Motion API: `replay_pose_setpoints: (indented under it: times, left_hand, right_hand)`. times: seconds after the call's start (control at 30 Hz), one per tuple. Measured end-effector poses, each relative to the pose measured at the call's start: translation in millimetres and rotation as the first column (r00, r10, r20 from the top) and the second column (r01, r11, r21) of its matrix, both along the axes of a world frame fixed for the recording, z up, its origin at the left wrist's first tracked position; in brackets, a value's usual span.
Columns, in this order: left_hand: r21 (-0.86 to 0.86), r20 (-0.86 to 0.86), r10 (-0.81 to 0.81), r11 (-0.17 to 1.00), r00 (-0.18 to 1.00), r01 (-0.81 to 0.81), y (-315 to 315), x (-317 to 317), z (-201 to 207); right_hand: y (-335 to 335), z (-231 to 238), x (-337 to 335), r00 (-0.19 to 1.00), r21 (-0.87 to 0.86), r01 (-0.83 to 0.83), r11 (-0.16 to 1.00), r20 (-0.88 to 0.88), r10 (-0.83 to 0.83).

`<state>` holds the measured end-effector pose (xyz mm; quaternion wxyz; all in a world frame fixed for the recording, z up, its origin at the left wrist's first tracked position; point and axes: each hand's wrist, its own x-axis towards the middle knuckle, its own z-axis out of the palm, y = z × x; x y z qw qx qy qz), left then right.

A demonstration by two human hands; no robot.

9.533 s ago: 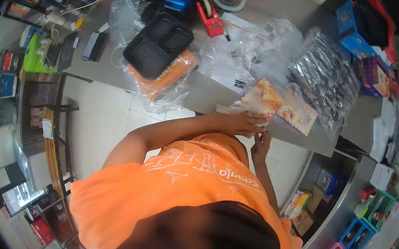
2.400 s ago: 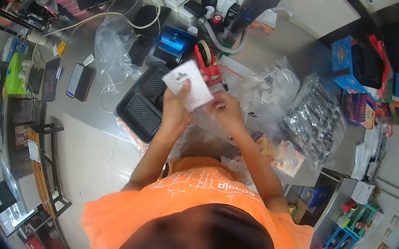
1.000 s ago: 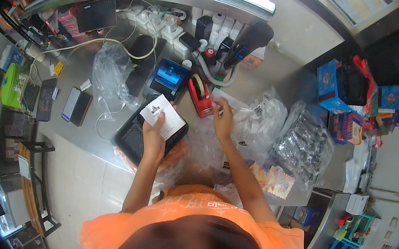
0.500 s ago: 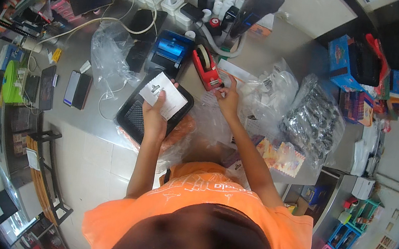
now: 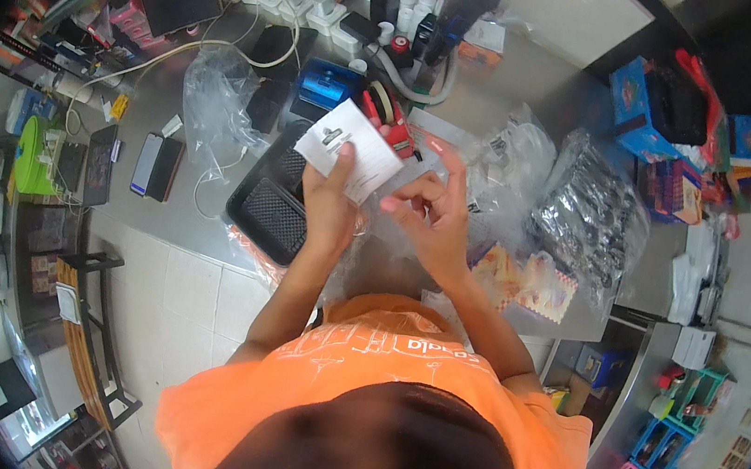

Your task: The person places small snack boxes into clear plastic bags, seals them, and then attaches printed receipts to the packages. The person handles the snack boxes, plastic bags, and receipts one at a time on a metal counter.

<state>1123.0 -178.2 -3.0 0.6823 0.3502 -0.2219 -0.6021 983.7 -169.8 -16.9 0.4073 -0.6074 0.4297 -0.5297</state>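
Note:
My left hand [image 5: 330, 206] pinches a white printed paper slip [image 5: 370, 166], thumb on top, over a black plastic tray [image 5: 269, 221]. My right hand [image 5: 439, 214] is just right of the slip, its fingers curled and the index finger raised. Whatever it holds, perhaps something thin and clear, I cannot make out. Beyond the slip stands a red tape dispenser [image 5: 390, 119], partly covered by the paper. Under the tray, orange-coloured stuff in clear plastic shows at the edge.
A blue-and-black device [image 5: 326, 86] and a crumpled clear bag [image 5: 215, 93] are behind the tray. A phone [image 5: 157, 167] lies at left. Clear bags, one with black contents [image 5: 585, 209], cover the right side. Cables and power strips [image 5: 300, 5] run along the back.
My right hand has left the tape dispenser and come nearer to the slip. My left hand has moved the slip rightward, uncovering more of the tray and covering part of the dispenser.

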Motion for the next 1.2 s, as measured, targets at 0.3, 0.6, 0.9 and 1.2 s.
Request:
replay_pose_setpoints:
  times: [0.3,0.6,0.9,1.2]
  left_hand:
    - [-0.139,0.131,-0.134,0.978,0.982,0.152,29.0,-30.6,45.7]
    - [0.227,0.907,-0.417,0.598,0.057,0.769,58.6,-41.0,38.8]
    - [0.166,0.639,-0.612,0.702,0.467,0.693,77.3,-108.0,1.5]
    - [0.2,0.341,-0.636,0.769,0.692,0.607,95.9,-260.4,-52.0]
  right_hand:
    - [59.6,31.1,-38.0,0.991,0.233,0.091,0.968,-0.116,-0.065]
    - [84.5,77.7,-97.0,0.265,-0.461,-0.124,0.879,-0.869,-0.418]
    - [135.2,10.0,-104.0,0.879,0.065,0.453,0.889,-0.198,-0.433]
    - [206.3,-56.9,-176.4,0.706,0.656,0.4,0.64,0.225,-0.671]
